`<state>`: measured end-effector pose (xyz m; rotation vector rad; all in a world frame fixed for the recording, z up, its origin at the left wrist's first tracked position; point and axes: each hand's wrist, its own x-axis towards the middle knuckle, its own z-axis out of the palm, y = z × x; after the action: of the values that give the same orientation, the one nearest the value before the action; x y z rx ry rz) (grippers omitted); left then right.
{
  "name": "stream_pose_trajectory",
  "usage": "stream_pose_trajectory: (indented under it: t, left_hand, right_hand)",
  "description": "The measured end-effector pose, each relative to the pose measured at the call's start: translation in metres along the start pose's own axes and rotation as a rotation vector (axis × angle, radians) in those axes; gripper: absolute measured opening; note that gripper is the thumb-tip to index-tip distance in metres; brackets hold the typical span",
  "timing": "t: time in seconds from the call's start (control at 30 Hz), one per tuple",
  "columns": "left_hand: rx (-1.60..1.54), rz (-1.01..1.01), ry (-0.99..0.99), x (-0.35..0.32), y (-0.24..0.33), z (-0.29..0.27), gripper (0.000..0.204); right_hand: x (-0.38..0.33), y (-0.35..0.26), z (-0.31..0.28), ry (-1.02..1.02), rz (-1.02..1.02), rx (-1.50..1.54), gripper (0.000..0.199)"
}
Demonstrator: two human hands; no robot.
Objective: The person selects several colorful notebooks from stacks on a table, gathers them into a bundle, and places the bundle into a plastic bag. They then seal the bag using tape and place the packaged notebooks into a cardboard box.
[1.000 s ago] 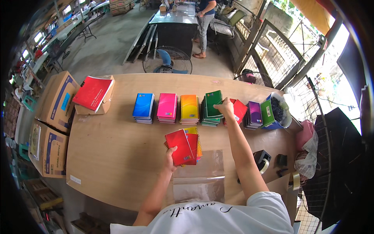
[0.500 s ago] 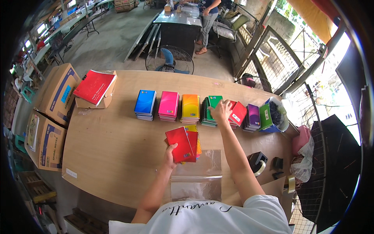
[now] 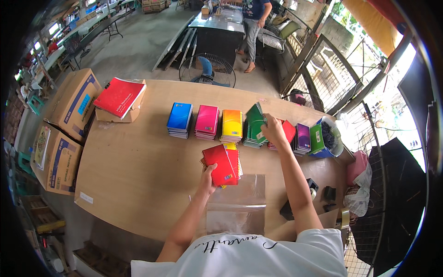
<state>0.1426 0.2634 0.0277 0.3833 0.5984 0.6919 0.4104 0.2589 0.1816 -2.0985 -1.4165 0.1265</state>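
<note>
My left hand is closed on a fanned bundle of small spiral notebooks, a red notebook on top and a yellow edge showing beneath. At the green stack, my right hand grips a green notebook, which is tilted up from the pile. In the same row stand a blue stack, a pink stack, a yellow-orange stack, a red stack partly behind my right hand, and a purple stack. A clear plastic sheet or bag lies close to my body.
Cardboard boxes stand along the left edge. A large red notebook rests on a small box. At right are a bin with dark contents and a tape dispenser. Beyond the table are a fan and another person.
My right hand has closed on the top green notebook and tipped it up. The left hand's bundle has moved slightly up and right in the picture. The view has shifted a little.
</note>
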Motion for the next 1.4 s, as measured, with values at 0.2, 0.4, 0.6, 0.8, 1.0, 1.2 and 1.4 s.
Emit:
stream_pose_trajectory:
  t: [0.2, 0.4, 0.6, 0.8, 1.0, 1.2, 1.4]
  left_hand:
    - [-0.100, -0.223, -0.259, -0.004, 0.001, 0.017, 0.049]
    - [0.308, -0.485, -0.255, -0.021, -0.010, 0.015, 0.051]
    - [0.265, -0.492, -0.331, -0.022, -0.031, 0.055, 0.048]
    - [0.194, -0.502, -0.277, -0.006, -0.031, 0.067, 0.045]
    - [0.145, -0.455, -0.190, -0.005, -0.028, 0.041, 0.051]
    - [0.085, -0.486, -0.318, -0.062, -0.013, 0.073, 0.053]
    - [0.639, -0.143, -0.588, -0.132, 0.017, 0.085, 0.063]
  right_hand:
    - [-0.078, -0.037, -0.030, -0.235, -0.745, 0.177, 0.048]
    - [-0.112, -0.015, -0.037, -0.447, -0.618, 0.109, 0.043]
    - [-0.062, 0.189, -0.040, 0.225, 0.447, -0.690, 0.051]
    - [-0.079, 0.259, -0.076, 0.246, 0.337, -0.563, 0.019]
    - [-0.100, 0.055, -0.110, 0.093, -0.228, 0.383, 0.045]
    - [-0.155, -0.020, -0.071, -0.395, -0.691, -0.067, 0.048]
    - [-0.257, 0.009, -0.047, -0.513, 0.657, 1.687, 0.073]
